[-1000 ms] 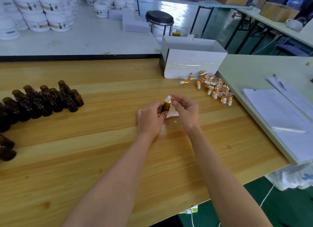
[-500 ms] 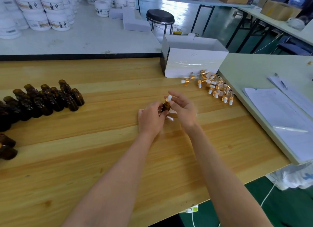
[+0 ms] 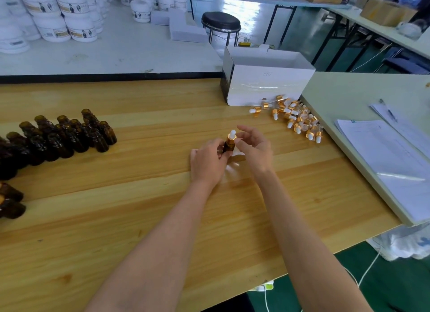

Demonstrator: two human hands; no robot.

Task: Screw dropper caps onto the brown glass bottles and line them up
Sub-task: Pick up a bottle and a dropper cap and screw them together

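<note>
While left hand (image 3: 208, 162) grips the brown glass bottle (image 3: 228, 147) upright over the middle of the wooden table (image 3: 139, 207), right hand (image 3: 254, 148) pinches the gold-collared dropper cap (image 3: 232, 136) on its neck. Uncapped bottles (image 3: 69, 137) clustered far left. Loose caps (image 3: 293, 119) piled right, beside the white box (image 3: 267, 85).

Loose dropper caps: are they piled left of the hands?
No, the loose dropper caps lie right of the right hand, beside the white box.

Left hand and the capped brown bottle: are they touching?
Touching. The head view shows the left hand gripping the brown bottle, its fingertips pressed against the glass below the gold dropper cap.
</note>
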